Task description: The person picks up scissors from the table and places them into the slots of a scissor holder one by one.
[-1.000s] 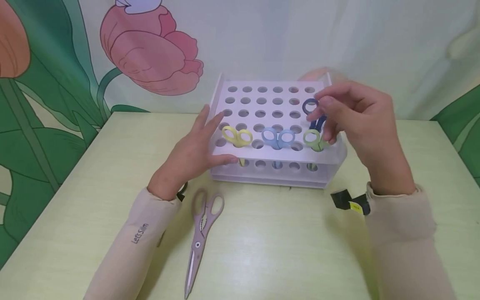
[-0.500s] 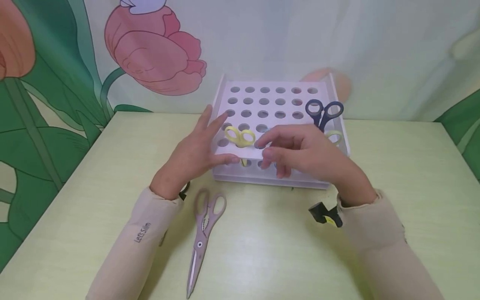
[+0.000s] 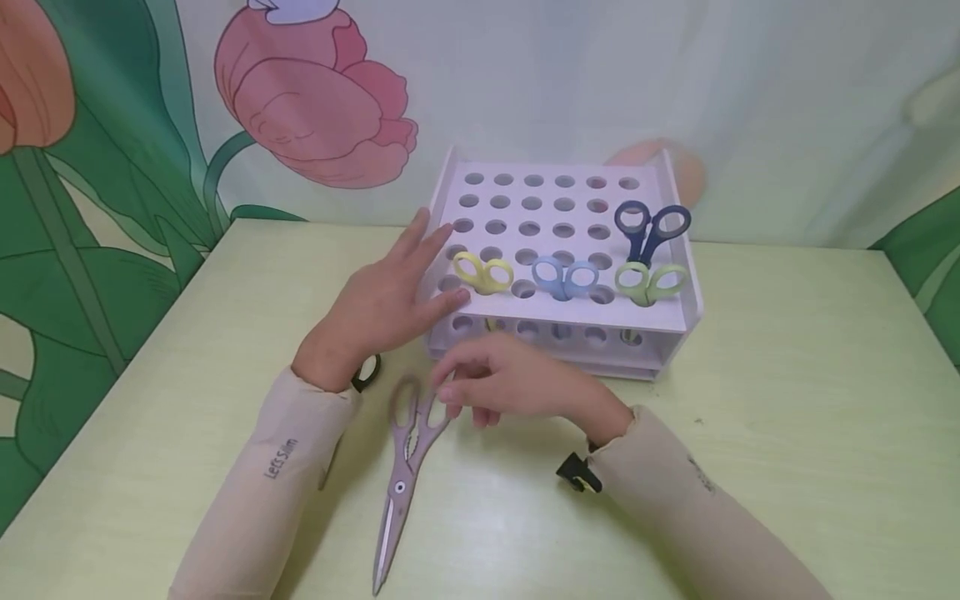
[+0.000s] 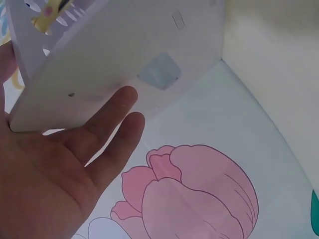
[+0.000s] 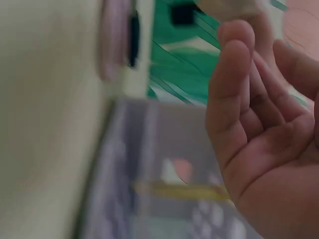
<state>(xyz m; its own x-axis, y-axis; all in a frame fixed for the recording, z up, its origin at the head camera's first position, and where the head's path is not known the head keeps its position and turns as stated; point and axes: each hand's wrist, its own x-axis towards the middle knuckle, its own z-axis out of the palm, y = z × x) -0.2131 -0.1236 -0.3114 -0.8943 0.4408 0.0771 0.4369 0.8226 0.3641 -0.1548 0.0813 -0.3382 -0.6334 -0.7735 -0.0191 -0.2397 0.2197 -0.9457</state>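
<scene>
My left hand (image 3: pixel 378 304) rests against the left side of a white rack (image 3: pixel 551 310) with rows of round holes. In the left wrist view, two fingers (image 4: pixel 107 119) lie straight along the rack's outer wall. My right hand (image 3: pixel 517 379), with loosely bent fingers and nothing in them, hovers by the handles of pink scissors (image 3: pixel 400 486) lying on the table. Touch between them cannot be told. Yellow scissors (image 3: pixel 487 279), light blue scissors (image 3: pixel 564 282) and green scissors (image 3: pixel 648 287) stand in the front row. Navy scissors (image 3: pixel 641 242) stand just behind the green pair.
A dark ring handle (image 3: pixel 367 372) shows beside my left wrist, the rest mostly hidden under the arm. The pale table (image 3: pixel 787 375) extends around the rack. Behind it hangs a flower-printed backdrop (image 3: pixel 525 83).
My right hand has let go of the navy scissors, which now stand in the rack, and has moved left and nearer to the pink scissors. The left hand's thumb has shifted slightly up.
</scene>
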